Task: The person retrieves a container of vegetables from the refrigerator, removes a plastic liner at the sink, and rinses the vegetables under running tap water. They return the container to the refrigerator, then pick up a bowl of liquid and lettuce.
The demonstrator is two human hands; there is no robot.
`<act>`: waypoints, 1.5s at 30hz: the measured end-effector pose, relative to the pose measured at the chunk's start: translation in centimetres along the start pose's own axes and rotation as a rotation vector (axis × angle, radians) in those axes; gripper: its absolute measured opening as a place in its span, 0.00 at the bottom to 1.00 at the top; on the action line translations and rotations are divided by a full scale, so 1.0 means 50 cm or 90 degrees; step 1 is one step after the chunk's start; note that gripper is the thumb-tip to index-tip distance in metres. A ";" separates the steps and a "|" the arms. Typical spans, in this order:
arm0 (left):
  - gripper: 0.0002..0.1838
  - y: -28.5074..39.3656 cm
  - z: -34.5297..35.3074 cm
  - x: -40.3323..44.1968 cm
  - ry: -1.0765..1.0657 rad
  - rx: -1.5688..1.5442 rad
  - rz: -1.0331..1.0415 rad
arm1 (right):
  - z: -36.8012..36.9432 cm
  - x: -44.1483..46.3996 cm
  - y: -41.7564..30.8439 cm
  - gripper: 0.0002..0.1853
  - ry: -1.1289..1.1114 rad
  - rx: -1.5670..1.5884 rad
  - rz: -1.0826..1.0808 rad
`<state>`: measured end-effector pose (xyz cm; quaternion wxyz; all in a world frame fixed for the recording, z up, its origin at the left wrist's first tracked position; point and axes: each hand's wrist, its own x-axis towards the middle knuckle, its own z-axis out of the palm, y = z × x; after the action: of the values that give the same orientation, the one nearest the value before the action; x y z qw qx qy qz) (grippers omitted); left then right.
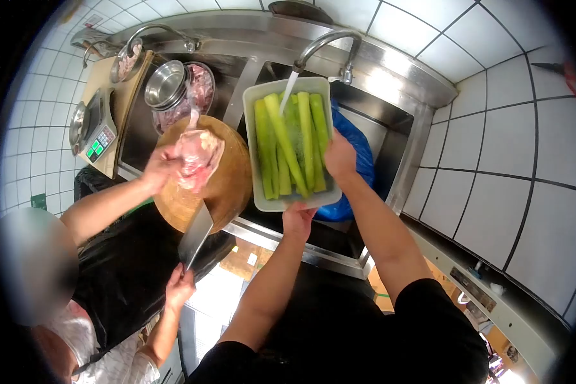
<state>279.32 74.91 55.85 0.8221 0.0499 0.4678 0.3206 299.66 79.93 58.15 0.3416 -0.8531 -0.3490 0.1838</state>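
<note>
A rectangular, whitish plastic tub [248, 137] is held over the sink between my two hands. Several long green vegetable stalks [281, 144] lie lengthwise in it, some crossing others. My left hand [299, 219] grips the tub's near edge, its fingers partly hidden beneath. On the right side, my right hand [340, 153] is closed around the tub's wall. Water from the curved faucet [320, 41] runs down onto the stalks.
Left of me, a person holds raw meat [198, 157] over a round wooden chopping board [237, 185] and a cleaver [196, 237]. Behind are metal bowls [165, 83] and a digital scale [99, 131]. A blue plastic bag [358, 160] lies in the sink [400, 137].
</note>
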 end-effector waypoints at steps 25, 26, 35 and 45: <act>0.26 0.002 0.007 -0.006 0.000 -0.008 -0.001 | 0.008 0.005 0.012 0.20 -0.020 -0.048 0.026; 0.27 0.002 0.007 -0.006 -0.001 -0.003 -0.003 | 0.006 0.005 0.008 0.20 -0.026 -0.049 0.031; 0.28 0.000 0.001 0.000 -0.004 -0.002 -0.011 | 0.002 0.005 0.006 0.20 -0.020 -0.043 0.028; 0.27 0.000 0.009 -0.008 -0.027 0.006 0.020 | 0.007 0.005 0.014 0.21 -0.008 -0.044 0.012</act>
<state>279.53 74.81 56.38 0.8266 0.0679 0.4509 0.3298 299.97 79.91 57.38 0.3082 -0.8663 -0.3494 0.1800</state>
